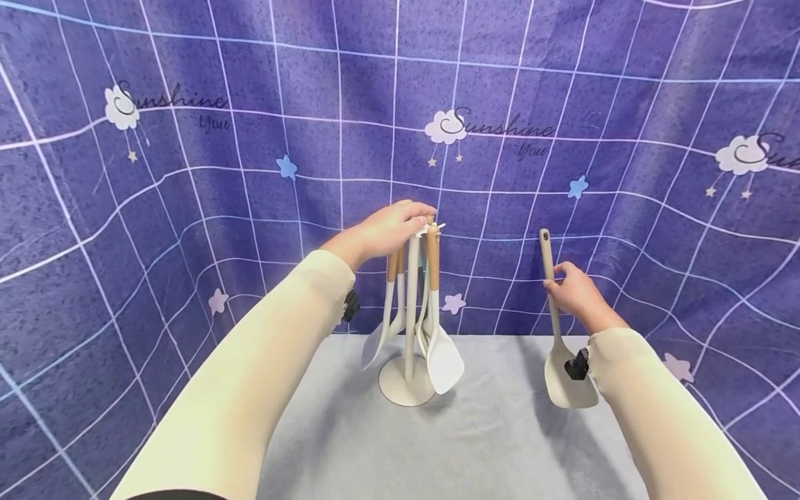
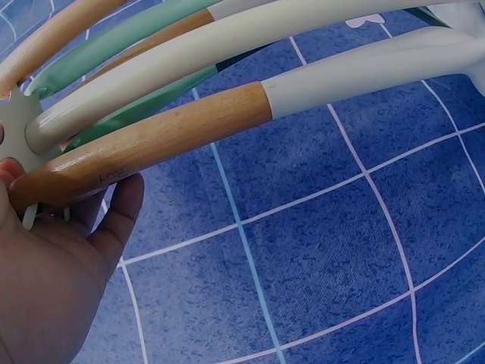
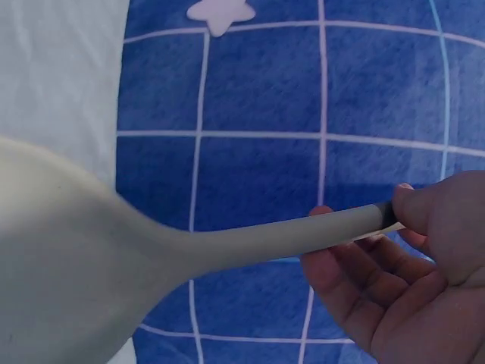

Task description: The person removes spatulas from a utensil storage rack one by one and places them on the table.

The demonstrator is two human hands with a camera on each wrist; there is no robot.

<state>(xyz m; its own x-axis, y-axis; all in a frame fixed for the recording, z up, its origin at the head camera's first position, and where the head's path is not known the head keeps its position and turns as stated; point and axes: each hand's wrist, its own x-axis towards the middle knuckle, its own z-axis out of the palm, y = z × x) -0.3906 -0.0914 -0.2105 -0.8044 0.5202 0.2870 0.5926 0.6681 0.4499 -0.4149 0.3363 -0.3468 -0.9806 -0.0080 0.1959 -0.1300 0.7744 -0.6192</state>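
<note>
Sleeve (image 1: 250, 371), table edge (image 1: 494, 339), spatula (image 1: 559, 378) (apart from rack (image 1: 400, 390))

Bright head view (dimmer wrist views)

A beige spatula (image 1: 558, 340) with a holed handle is held nearly upright, blade down, well right of the cream utensil stand (image 1: 410, 312). The stand rises from its round base near the far edge of the worktop (image 1: 400, 451), hung with wooden-handled and green-handled utensils (image 1: 445, 357).
</note>
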